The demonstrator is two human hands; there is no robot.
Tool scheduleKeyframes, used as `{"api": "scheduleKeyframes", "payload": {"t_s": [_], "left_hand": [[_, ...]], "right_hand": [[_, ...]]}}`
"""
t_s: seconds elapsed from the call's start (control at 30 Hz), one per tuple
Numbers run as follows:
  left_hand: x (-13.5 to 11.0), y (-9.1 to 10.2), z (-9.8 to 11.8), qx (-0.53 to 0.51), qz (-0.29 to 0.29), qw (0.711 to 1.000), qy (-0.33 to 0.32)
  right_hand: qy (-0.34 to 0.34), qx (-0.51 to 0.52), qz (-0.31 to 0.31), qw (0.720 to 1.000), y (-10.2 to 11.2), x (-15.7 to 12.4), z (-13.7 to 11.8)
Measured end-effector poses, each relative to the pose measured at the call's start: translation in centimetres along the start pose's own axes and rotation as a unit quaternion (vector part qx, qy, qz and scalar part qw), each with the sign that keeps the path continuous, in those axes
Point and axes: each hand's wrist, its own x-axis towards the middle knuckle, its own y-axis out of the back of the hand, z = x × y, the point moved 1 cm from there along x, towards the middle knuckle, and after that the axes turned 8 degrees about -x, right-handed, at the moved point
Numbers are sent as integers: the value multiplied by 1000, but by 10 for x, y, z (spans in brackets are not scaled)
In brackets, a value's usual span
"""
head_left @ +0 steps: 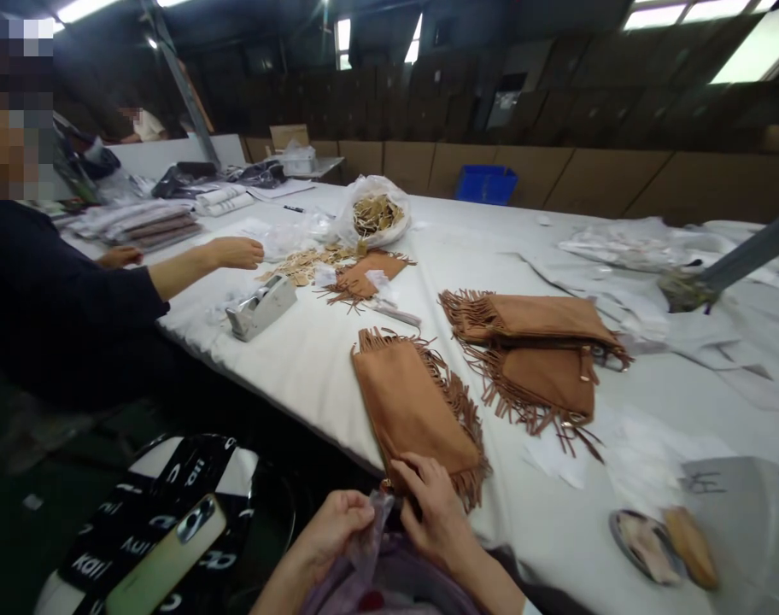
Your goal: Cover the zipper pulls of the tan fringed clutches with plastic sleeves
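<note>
My left hand [343, 528] pinches a small clear plastic bag [377, 523] at the table's front edge. Close beside it, my right hand [433, 506] has its fingers curled over the near corner of a brown fringed pouch [415, 401]. That pouch lies flat, its fringe along the far and right sides. A small metal piece [385, 485] shows at its corner between my hands. To the right lie more brown fringed pouches [543, 320], one partly over another, with metal fittings at their ends.
Beyond my pouch are a tape dispenser [262, 307], scattered tan tags [313, 263], another fringed piece [371, 275] and a plastic sack of tags [377, 212]. A co-worker's hand [236, 253] reaches in from the left. A phone [165, 559] rests on a stool [133, 512]. A grey machine [739, 521] stands right.
</note>
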Motion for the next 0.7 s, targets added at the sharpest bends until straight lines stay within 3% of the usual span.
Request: {"api": "scheduleKeyframes", "payload": {"t_s": [0.13, 0.37, 0.7], "left_hand": [[7, 7, -8, -10, 28, 1000, -10], [19, 3, -14, -36, 50, 997, -42], [24, -2, 7, 32, 52, 995, -75]], "right_hand": [[5, -49, -65, 997, 3, 4, 5], [20, -38, -27, 999, -4, 0, 11], [14, -6, -71, 997, 1, 0, 13]]}}
